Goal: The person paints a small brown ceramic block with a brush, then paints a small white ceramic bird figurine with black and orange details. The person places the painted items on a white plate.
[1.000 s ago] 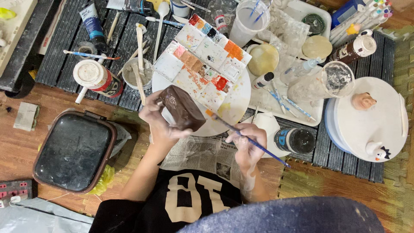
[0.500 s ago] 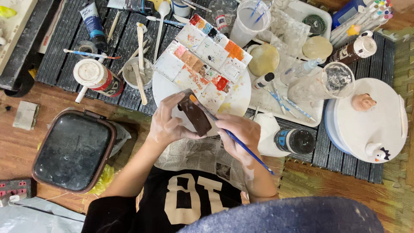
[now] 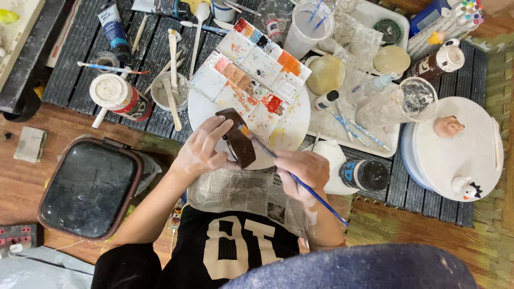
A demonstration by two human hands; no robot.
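My left hand (image 3: pixel 202 150) grips a small dark brown block-shaped piece (image 3: pixel 237 138), tilted so a narrow edge faces up. My right hand (image 3: pixel 301 171) holds a thin blue-handled paintbrush (image 3: pixel 300 182); its tip, loaded with orange paint, touches the brown piece's upper edge. Both hands hover over a round white plate (image 3: pixel 284 136) and a sheet of newspaper (image 3: pixel 246 195) on my lap. A white paint palette (image 3: pixel 251 69) with many coloured wells rests on the plate just beyond the hands.
A dark rectangular tray (image 3: pixel 88 187) lies at the left. A water cup (image 3: pixel 308 24), paint tubes, brushes, jars and a white tray (image 3: pixel 369 144) crowd the dark slatted mat (image 3: pixel 69 59). A round white turntable (image 3: pixel 460 150) with small clay figures stands at the right.
My left hand turned the brown piece from its broad face to its narrow edge. My right hand moved the brush up from the lower right until its tip met the piece.
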